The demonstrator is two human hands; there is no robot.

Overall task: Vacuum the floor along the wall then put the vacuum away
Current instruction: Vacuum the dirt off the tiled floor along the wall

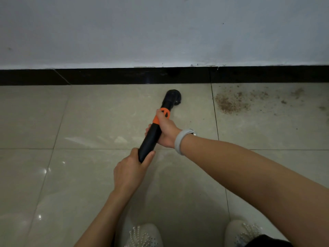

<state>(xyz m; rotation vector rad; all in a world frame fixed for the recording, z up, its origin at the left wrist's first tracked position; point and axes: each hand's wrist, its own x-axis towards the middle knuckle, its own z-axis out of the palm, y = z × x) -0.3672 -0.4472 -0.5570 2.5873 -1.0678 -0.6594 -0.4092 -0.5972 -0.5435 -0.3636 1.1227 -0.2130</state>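
Head view: black-and-orange vacuum (154, 134) angled toward wall (160, 29), nozzle (173, 97) on tiled floor (89, 113) near black baseboard (106, 76). Left hand (129, 171) grips rear end; right hand (166, 130) wraps orange collar. Brown dirt patch (229, 103) right of nozzle, apart.

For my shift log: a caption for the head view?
Both hands, left hand and right hand, grip the vacuum near the baseboard; dirt remains.

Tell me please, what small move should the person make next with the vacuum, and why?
Probably slide the black round vacuum nozzle rightward along the black baseboard to the brown scattered dirt patch. Both hands grip the black-and-orange vacuum tube, and the tile beneath the nozzle looks clean.
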